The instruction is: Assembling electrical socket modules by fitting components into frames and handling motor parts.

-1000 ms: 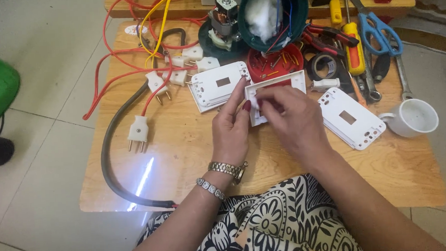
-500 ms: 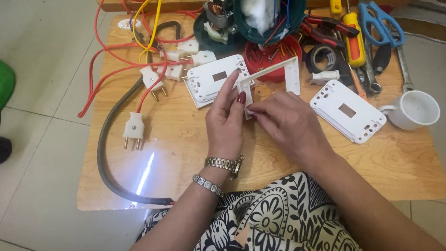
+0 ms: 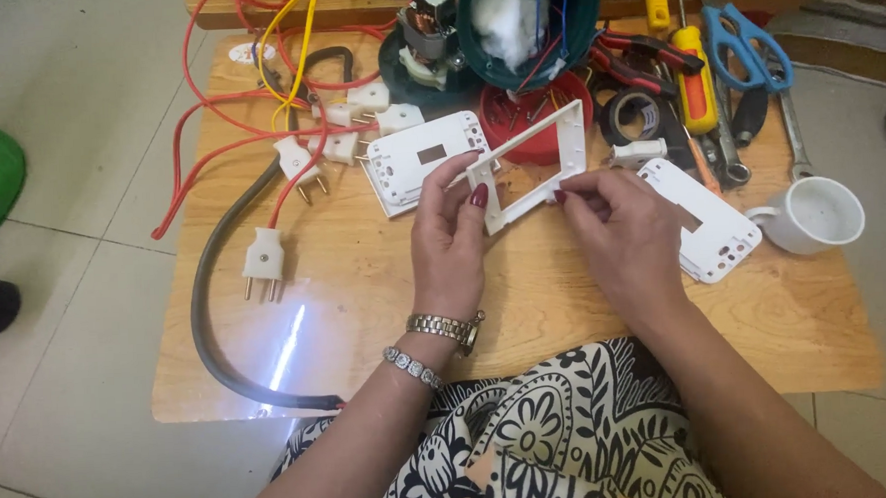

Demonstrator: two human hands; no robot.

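Two hands, your left hand [image 3: 449, 229] and right hand [image 3: 616, 221], now pinch a white rectangular frame [image 3: 537, 165], lifted and tilted above the table [image 3: 365, 282] centre, clear of the white switch plate [image 3: 424, 162] it earlier overlapped.

A low wooden counter [image 3: 525, 305] stands on a pale tiled floor [image 3: 69, 126]; a bright glare streak [image 3: 288, 345] marks its left side.

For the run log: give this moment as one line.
left hand: holds white frame | right hand: holds same frame | frame: raised over wooden table
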